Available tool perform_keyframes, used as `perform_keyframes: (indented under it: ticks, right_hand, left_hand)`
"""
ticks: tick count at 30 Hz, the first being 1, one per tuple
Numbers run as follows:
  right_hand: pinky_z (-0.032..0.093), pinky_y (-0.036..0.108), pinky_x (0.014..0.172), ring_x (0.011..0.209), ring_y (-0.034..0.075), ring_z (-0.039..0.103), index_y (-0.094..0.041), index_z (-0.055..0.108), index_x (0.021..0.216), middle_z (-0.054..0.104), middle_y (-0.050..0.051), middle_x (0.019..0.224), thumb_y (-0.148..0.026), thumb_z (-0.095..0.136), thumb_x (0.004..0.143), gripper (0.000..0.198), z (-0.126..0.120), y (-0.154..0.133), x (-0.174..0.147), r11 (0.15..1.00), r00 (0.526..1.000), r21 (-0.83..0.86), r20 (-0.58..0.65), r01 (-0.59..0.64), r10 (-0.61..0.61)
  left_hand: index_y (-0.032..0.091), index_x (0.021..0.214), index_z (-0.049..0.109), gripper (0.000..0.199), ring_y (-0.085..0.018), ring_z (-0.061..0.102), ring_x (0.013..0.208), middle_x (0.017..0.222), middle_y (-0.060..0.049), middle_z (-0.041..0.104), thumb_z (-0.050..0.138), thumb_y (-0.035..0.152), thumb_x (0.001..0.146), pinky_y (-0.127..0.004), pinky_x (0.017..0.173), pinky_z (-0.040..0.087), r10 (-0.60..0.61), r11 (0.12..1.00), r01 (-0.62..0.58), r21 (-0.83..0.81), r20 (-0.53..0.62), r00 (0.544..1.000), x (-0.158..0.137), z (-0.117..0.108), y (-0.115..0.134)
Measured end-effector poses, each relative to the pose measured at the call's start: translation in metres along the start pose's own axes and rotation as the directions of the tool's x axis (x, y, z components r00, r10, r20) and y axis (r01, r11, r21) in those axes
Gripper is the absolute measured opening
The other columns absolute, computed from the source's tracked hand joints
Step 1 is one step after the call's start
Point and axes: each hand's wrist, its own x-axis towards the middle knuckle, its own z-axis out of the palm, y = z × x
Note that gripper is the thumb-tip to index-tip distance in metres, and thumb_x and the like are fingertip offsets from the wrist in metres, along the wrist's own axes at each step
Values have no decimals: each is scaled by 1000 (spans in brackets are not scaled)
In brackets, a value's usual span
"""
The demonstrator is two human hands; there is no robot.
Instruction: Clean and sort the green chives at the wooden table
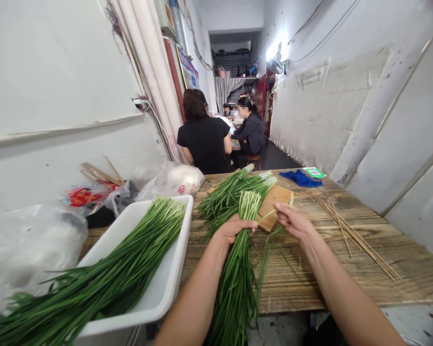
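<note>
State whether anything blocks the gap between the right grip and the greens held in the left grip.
Nothing visible does: only a thin stalk stretches between the right grip and the left grip around the greens.

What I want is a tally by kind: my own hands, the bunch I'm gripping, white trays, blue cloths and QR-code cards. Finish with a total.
Left hand and right hand: 2
Gripped green bunch: 1
White tray: 1
Blue cloth: 1
QR-code card: 1
Total: 6

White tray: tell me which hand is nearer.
Left: the left hand grips a green bunch right of the white tray; the right hand is farther right, beyond that bunch.
</note>
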Motion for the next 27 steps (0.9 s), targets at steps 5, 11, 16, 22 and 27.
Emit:
perform_keyframes:
  ticks: [5,11,16,22,27]
  right_hand:
    - [11,17,33,37,1,16,-18,44,55,30,-11,43,-41,86,49,48,-20,-3,10,1000,988,-8,-156,19,-20]
    - [11,18,31,31,2,23,-18,47,53,34,-9,36,-48,78,58,44,-10,6,2,874,988,-466,-127,-137,87]
    - [11,17,32,30,2,21,-18,61,88,36,-13,39,-41,79,59,41,5,7,-6,923,978,-368,122,-112,167]
    - [10,18,33,32,-1,24,-14,53,55,43,-8,43,-38,83,52,38,14,9,-4,985,995,-150,35,-83,90]
    - [13,17,31,32,-1,23,-14,50,51,42,-8,43,-36,85,50,41,8,8,0,992,996,-90,10,-85,87]
  left_hand:
    - [8,80,63,37,-9,56,50,58,0,60,84,16,51,-21,50,47,0,999,0,-36,8,1000,0,-3,0]
    - [8,78,62,36,-10,57,50,59,-1,61,84,14,50,-21,48,47,-7,999,6,-43,-25,1000,0,-2,0]
    - [8,73,62,31,-10,56,49,57,-2,61,83,16,52,-22,49,48,-15,1000,15,6,-38,999,1,-2,-1]
    - [7,72,64,33,-10,57,50,59,-3,62,85,19,50,-21,50,48,-27,1000,27,10,7,1000,3,0,-3]
    - [7,70,64,33,-9,56,52,60,-3,61,85,19,49,-21,50,47,-41,999,41,-12,28,999,2,3,-3]
